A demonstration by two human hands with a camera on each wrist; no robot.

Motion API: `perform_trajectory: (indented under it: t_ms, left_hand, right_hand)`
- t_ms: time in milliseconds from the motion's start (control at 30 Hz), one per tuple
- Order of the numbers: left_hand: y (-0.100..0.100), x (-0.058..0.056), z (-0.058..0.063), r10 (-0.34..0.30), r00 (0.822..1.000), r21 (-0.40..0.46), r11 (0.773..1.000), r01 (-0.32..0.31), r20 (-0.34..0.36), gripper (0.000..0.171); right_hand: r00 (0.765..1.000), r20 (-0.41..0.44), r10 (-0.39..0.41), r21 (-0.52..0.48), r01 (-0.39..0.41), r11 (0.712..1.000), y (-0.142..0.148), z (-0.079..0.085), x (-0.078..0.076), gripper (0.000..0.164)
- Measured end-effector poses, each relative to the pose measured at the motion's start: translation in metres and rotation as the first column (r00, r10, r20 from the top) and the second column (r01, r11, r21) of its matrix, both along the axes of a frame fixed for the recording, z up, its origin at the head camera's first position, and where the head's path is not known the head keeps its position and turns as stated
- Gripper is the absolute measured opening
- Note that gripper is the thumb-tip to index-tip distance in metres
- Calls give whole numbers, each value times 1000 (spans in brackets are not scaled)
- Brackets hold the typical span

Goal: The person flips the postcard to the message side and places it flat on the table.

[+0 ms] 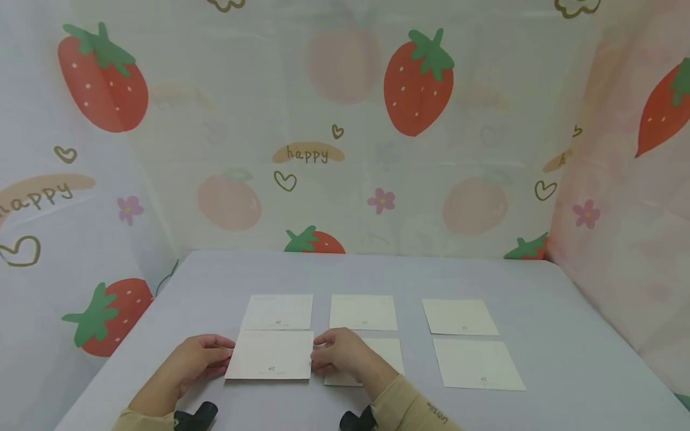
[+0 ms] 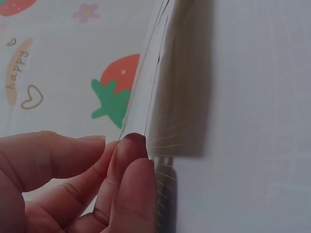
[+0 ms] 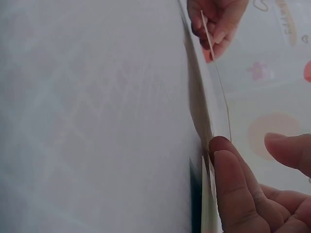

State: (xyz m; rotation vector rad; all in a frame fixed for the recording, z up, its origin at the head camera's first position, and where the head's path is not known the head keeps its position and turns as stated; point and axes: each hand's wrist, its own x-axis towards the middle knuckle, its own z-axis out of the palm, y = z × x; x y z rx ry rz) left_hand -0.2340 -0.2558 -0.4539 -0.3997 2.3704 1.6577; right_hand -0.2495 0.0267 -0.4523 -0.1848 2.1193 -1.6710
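Observation:
A pale, flat card (image 1: pixel 269 356) with a small printed mark lies at the front left of the white table (image 1: pixel 366 275), between both hands. Fingertips of the left hand (image 1: pixel 196 362) touch its left edge; in the left wrist view the thumb (image 2: pixel 77 156) stands apart from it. On the opposite edge rest the fingertips of the right hand (image 1: pixel 345 356), whose thumb (image 3: pixel 289 150) is also clear of the card. Side-on in the right wrist view, thin layers of the card (image 3: pixel 221 90) show spread slightly apart. Whether it is one folded piece or several is unclear.
Behind it lies another card (image 1: pixel 277 312). A middle back card (image 1: pixel 363 312) and a middle front card (image 1: pixel 385 353), partly hidden by the right hand, are beside it. Two more, a back card (image 1: pixel 460 317) and a front card (image 1: pixel 480 365), lie to the right. Strawberry-patterned curtains (image 1: pixel 345 126) surround the table.

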Motion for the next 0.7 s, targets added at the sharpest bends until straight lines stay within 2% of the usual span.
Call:
perform_trajectory:
  t_ms: [267, 467, 700]
  left_hand:
    - [-2, -1, -2, 8, 999, -17, 1000, -7, 37, 24]
    - [-3, -1, -2, -3, 999, -36, 999, 4, 38, 24]
    - [-5, -2, -4, -4, 999, -5, 1000, 4, 49, 24]
  right_hand:
    - [1000, 21, 15, 0, -15, 1000, 0, -1, 0, 33]
    - [999, 34, 20, 13, -21, 1000, 0, -1, -1, 32]
    - [999, 41, 21, 8, -21, 1000, 0, -3, -1, 34]
